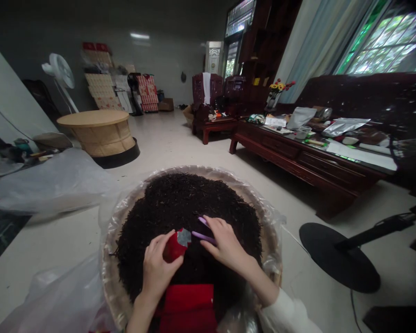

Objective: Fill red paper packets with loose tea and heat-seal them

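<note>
My left hand (156, 262) grips a small red packet (174, 247) whose silvery inner lining shows at its upper right end. Purple tongs (204, 237) are in my right hand (227, 244), their two arms apart and pointing left towards the packet. Both hands are above a heap of dark, dry, shredded leaves that look like tea (194, 194). A large round basket (111, 277) lined with clear plastic contains the heap. At its near side lie flat red packets (189, 298), partly cut off by the lower edge.
Clear plastic sheeting (52, 185) covers floor on the left. Beyond it stands a round wooden-topped drum table (100, 134). A black round stand base (339, 259) is at right, near a cluttered dark wood table (305, 157). A white fan (60, 71) and stacked boxes (100, 88) stand farther back.
</note>
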`<control>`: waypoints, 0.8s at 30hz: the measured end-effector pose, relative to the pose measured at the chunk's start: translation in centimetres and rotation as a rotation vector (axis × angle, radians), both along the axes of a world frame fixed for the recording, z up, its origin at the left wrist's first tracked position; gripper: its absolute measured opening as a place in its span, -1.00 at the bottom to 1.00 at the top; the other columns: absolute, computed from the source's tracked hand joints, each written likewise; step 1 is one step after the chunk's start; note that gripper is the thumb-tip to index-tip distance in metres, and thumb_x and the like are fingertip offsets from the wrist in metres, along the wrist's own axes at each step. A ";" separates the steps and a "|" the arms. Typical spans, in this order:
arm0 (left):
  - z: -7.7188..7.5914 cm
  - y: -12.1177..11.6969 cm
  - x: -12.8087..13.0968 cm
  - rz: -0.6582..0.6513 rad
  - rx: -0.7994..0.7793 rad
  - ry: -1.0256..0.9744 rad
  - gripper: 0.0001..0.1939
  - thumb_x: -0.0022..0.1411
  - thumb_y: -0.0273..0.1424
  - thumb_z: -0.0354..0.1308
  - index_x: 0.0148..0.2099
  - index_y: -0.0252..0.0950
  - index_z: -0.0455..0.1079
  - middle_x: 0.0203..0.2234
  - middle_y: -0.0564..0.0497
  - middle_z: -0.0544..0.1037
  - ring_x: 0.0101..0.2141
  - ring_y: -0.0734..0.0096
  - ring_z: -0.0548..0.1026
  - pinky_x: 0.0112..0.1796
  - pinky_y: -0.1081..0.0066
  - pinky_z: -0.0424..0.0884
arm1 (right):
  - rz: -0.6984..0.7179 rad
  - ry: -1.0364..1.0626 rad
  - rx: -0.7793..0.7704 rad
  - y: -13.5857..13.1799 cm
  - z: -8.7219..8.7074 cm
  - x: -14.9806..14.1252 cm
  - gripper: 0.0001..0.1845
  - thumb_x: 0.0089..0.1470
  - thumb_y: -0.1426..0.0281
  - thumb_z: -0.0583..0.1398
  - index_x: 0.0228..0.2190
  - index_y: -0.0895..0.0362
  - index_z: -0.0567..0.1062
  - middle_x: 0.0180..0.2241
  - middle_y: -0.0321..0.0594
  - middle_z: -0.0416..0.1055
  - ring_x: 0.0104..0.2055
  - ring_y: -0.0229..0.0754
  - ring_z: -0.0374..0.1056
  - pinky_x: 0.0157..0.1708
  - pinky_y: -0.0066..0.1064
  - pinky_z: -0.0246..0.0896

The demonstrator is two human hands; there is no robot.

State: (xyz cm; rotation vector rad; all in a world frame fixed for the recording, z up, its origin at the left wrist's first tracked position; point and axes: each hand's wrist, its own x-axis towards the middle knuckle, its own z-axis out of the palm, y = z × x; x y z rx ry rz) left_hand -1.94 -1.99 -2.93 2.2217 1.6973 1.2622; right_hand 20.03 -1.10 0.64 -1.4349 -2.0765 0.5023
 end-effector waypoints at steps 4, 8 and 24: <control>-0.3 0.2 -0.2 0.016 -0.006 -0.087 -0.54 0.02 -0.31 0.22 0.02 -0.25 0.40 -0.18 -0.10 0.51 -0.18 0.18 0.50 -0.13 0.19 0.44 | -0.083 -0.294 -0.005 0.8 -2.1 1.1 -0.13 -0.08 0.43 0.24 0.24 0.17 0.03 0.03 0.09 0.30 0.00 0.11 0.19 -0.09 -0.06 0.15; -0.1 0.3 -0.1 0.011 -0.013 -0.130 -0.55 0.03 -0.29 0.22 0.01 -0.26 0.40 -0.18 -0.10 0.51 -0.17 0.19 0.50 -0.12 0.20 0.45 | -0.050 -0.383 -0.038 0.3 -1.9 1.4 -0.35 -0.11 0.50 0.19 0.09 0.22 0.28 -0.15 0.01 0.39 -0.14 0.03 0.21 -0.17 -0.18 0.15; 1.1 0.8 0.1 0.003 -0.032 -0.188 -0.59 0.04 -0.26 0.21 -0.04 -0.27 0.41 -0.23 -0.07 0.53 -0.25 0.25 0.53 -0.17 0.27 0.48 | -0.174 -0.400 -0.249 3.3 -1.1 5.4 -0.08 -0.27 0.32 0.39 0.16 0.03 0.24 0.09 0.08 0.20 0.08 0.22 0.12 -0.06 -0.01 0.15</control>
